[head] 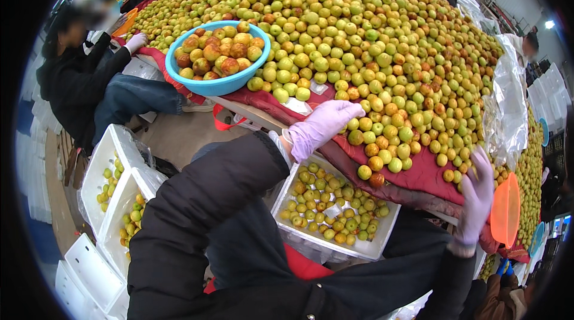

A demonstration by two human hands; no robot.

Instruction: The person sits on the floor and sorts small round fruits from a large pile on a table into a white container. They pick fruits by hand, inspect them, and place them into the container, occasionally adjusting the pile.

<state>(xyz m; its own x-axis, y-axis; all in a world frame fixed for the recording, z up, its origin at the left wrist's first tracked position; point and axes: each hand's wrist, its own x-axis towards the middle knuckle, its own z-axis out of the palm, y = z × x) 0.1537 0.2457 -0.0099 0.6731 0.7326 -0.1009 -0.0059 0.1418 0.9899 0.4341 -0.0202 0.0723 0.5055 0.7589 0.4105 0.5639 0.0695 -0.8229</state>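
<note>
My left hand (326,126), in a pale lilac glove, reaches to the near edge of a large heap of green and reddish-brown jujubes (381,60). Its fingertips are bent against the fruit; whether one is held cannot be told. My right hand (477,194), gloved alike and a little blurred, is raised at the heap's right edge with its fingers apart and nothing seen in it. Between my knees, below both hands, stands a white foam box (392,230) with many jujubes and a small white packet (333,211). Dark red cloth (417,172) lies under the heap.
A blue plastic basket (215,84) of redder jujubes stands on the table edge at left. An orange basket (505,212) is at right. White foam boxes (130,172) with fruit stand at lower left. A seated person (80,82) works at left; clear plastic film (509,105) lies right.
</note>
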